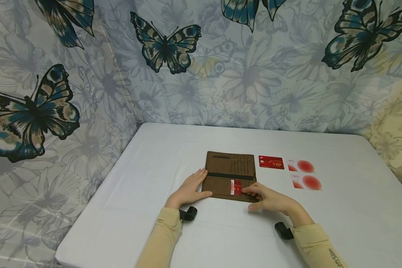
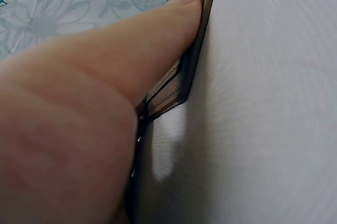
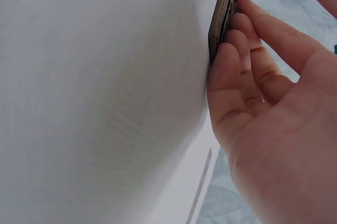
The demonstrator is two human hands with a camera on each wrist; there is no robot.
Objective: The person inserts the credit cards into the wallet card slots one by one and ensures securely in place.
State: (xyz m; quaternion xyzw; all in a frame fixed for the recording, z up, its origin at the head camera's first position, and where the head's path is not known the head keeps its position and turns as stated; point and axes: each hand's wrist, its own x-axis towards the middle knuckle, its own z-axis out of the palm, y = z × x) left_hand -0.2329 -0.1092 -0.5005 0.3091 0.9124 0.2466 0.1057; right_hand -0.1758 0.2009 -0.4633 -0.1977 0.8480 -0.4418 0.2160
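A brown wallet (image 1: 221,186) lies unfolded on the white table, a dark band across its middle. A red and white card (image 1: 237,187) shows on its lower half, beside the slots. The left hand (image 1: 189,189) rests at the wallet's left edge, thumb on the lower corner; the left wrist view shows that thumb on the wallet (image 2: 171,82). The right hand (image 1: 271,199) touches the lower right part of the wallet, index fingertip at the card's right edge. In the right wrist view, slightly bent fingers (image 3: 226,66) lie against the wallet's edge (image 3: 222,16).
Right of the wallet lie a red VIP card (image 1: 271,162) and two white cards with red circles, one (image 1: 305,166) above the other (image 1: 310,182). The white table (image 1: 120,223) stands before a butterfly-patterned cloth (image 1: 187,96). A black camera sits on each wrist.
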